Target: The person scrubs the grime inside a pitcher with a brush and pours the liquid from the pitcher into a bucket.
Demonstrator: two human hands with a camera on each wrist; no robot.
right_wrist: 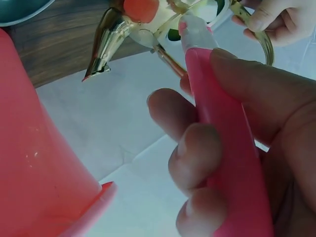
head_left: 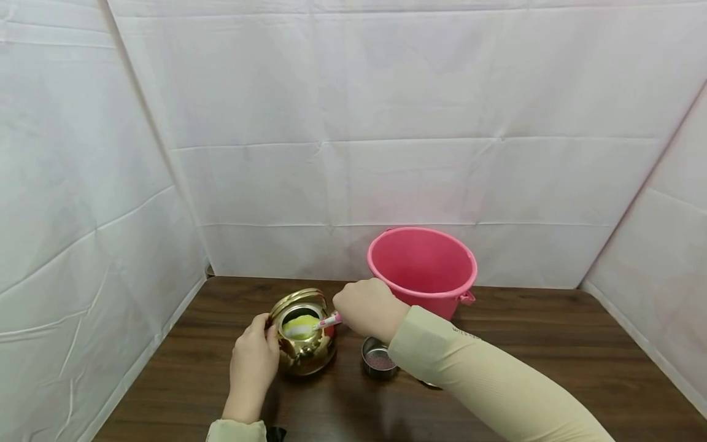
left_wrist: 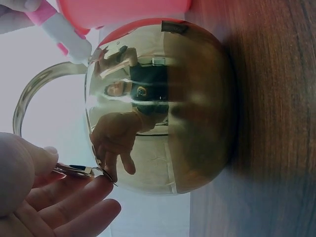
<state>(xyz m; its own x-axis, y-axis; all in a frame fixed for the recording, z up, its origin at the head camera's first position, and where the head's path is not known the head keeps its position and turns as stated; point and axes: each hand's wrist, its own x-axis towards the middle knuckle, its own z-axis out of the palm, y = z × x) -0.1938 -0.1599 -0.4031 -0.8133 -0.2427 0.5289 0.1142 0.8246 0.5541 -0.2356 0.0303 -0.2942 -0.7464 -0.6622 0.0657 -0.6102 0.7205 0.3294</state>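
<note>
Head view, lower centre: left hand is gripping a gold kettle by its handle, right hand a pink-handled scrubber poking inside.

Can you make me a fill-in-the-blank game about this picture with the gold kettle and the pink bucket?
1. The left hand pinches the kettle by its ____.
2. The part of the tool gripped by the right hand is coloured ____.
3. In the head view, the hand nearer the bucket is the ____ one.
4. The kettle and the small metal dish both stand on a brown wooden ____.

Missing words: handle; pink; right; table.
</note>
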